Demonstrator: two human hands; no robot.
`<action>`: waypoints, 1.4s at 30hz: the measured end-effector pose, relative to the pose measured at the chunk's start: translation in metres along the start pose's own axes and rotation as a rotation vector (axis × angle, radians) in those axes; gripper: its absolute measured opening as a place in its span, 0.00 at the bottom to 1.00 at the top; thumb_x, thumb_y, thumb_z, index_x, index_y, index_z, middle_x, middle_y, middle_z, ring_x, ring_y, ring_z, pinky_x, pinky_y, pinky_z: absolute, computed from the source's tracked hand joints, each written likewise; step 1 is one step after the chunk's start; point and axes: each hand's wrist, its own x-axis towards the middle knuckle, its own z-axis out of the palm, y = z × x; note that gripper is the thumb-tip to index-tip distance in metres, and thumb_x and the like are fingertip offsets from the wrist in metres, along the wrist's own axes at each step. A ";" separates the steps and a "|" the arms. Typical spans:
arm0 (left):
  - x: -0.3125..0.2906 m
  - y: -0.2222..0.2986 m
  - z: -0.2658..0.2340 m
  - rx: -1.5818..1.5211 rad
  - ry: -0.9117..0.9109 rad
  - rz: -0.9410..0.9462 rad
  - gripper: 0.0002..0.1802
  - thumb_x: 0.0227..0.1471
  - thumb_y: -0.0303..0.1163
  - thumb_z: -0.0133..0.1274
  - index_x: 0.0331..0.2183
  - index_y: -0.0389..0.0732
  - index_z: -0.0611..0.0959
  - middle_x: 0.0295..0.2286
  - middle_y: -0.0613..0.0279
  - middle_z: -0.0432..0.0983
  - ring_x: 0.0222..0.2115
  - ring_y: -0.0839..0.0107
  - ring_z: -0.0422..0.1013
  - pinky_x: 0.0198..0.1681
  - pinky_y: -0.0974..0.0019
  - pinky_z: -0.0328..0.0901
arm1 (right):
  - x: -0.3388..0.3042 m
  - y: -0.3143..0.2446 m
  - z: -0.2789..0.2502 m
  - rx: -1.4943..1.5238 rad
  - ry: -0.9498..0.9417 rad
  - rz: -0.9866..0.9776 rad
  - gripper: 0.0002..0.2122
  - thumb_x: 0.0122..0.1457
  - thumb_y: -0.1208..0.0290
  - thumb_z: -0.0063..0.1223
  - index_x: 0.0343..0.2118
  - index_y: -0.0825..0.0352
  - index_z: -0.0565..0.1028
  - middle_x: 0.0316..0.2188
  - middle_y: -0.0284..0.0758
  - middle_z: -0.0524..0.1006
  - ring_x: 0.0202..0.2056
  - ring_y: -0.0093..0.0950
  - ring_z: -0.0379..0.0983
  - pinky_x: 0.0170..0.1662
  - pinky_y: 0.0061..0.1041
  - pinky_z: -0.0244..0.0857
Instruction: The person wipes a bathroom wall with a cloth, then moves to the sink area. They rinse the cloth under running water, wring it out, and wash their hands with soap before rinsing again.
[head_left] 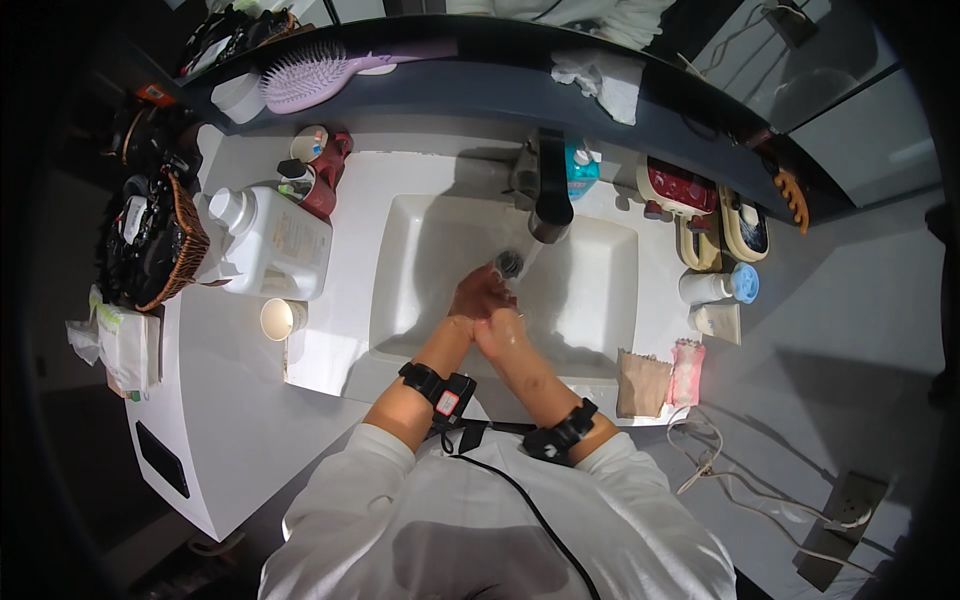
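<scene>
Both my hands are together over the white sink basin (603, 290), just in front of the drain (508, 264). My left hand (480, 292) reaches toward the drain, and my right hand (498, 328) lies against it at the wrist. The skin looks wet and shiny. No object shows between the hands; their overlap hides most of the fingers, so how far they are bent is unclear. Beyond them a black faucet (552, 190) leans over the basin. Whether water runs from it I cannot make out.
Left of the basin stand a white jug (275, 245), a paper cup (283, 319) and red cups (325, 170). Blue bottle (582, 170), white bottle (706, 288), tube (718, 323) and packets (642, 384) line the right. A purple hairbrush (308, 80) lies on the shelf. Cables (710, 455) hang at right.
</scene>
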 end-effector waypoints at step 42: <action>0.001 -0.023 -0.005 1.050 0.251 0.548 0.08 0.48 0.17 0.41 0.33 0.32 0.74 0.32 0.59 0.69 0.36 0.68 0.67 0.45 0.70 0.62 | 0.055 0.020 -0.022 2.062 -0.211 0.602 0.11 0.54 0.61 0.51 0.20 0.57 0.67 0.17 0.27 0.67 0.23 0.26 0.66 0.33 0.27 0.63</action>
